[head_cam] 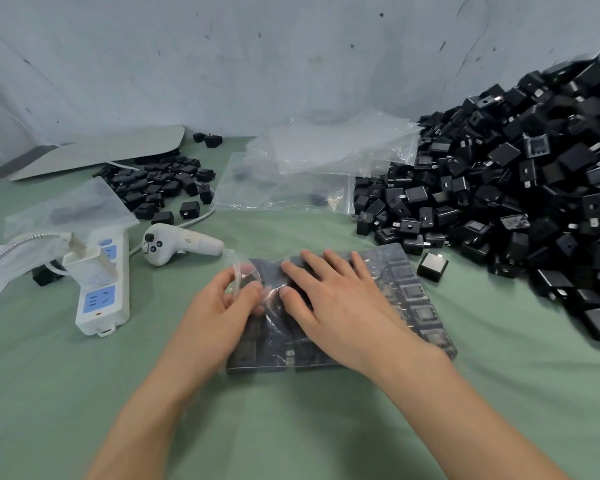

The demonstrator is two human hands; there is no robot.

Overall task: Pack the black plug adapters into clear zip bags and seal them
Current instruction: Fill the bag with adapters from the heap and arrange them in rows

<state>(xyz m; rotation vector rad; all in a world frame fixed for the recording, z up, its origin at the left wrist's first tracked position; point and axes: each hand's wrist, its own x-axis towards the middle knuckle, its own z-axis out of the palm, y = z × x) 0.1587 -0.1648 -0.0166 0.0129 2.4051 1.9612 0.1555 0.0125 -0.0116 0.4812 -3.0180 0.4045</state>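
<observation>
A clear zip bag (416, 299) filled with several black plug adapters in flat rows lies on the green cloth at centre. My right hand (333, 299) presses flat on top of it with fingers spread. My left hand (222, 306) pinches the bag's open left end, fingers curled round the plastic. A big heap of loose black adapters (520, 188) rises at the right, and one single adapter (432, 266) lies just beside the bag. A smaller pile of adapters (160, 185) sits at the back left.
Empty clear zip bags (312, 168) lie stacked behind the work spot. A white power strip (104, 296) with a charger plugged in and a white handheld controller (177, 245) lie to the left. Another thin bag (73, 209) rests at the far left. A grey wall backs the scene.
</observation>
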